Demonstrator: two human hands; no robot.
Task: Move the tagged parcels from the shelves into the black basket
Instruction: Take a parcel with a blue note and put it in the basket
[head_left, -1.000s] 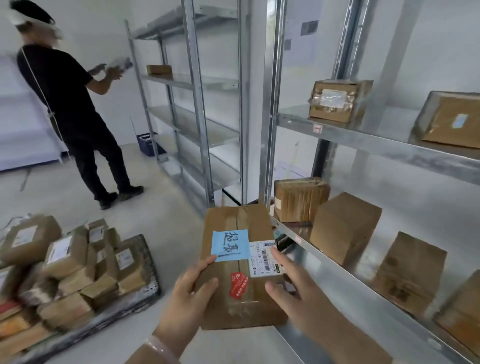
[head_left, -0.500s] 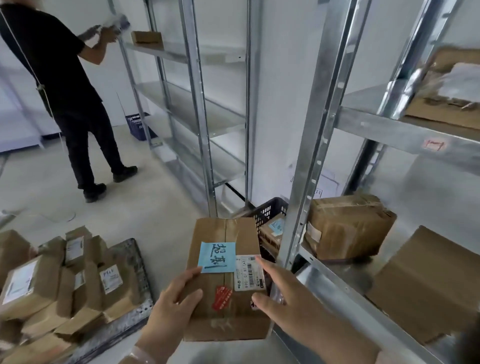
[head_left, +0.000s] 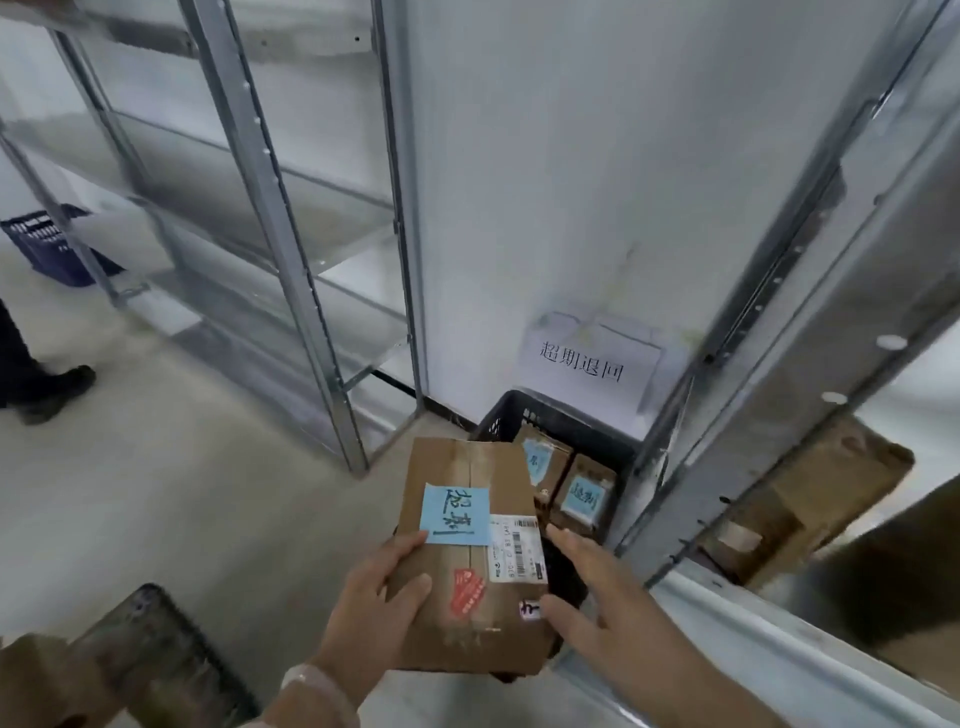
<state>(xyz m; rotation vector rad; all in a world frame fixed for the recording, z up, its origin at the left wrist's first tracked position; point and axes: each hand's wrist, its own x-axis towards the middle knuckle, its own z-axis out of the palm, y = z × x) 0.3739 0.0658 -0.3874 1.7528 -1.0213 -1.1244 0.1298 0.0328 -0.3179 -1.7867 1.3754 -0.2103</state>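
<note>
Swinging round to the drop now: the tagged parcel (head_left: 467, 561) rides in front of me, label side up, and its far end overlaps the near-left corner of the black basket (head_left: 563, 422). The basket sits on the floor against the wall, between the 2 shelf units.

1 second ago I had this box up by the shelf edge with no basket in sight. Half a second ago only a corner of the basket peeked out behind the upright (head_left: 727, 415). Now its mouth is open to me, and 2 parcels (head_left: 540, 460) with the same blue notes lie inside, side by side. So the carry is nearly over, I'd say, and only the release is left.

My left hand (head_left: 374, 597) does the holding. It grips the near-left corner, with 2 fingers (head_left: 402, 545) curled over the top face just below the blue tag (head_left: 457, 514).

My right hand (head_left: 602, 603) has changed. It clasped the right edge before, and now it is spread and straight along that edge. Whether it touches the box or sits just off it, I cannot tell.

A paper sign (head_left: 582, 358) hangs on the wall right above the basket. What room remains at the basket's near side is hidden by my own box. My call is to ease forward, lower and let go, minding the upright close on the right.
</note>
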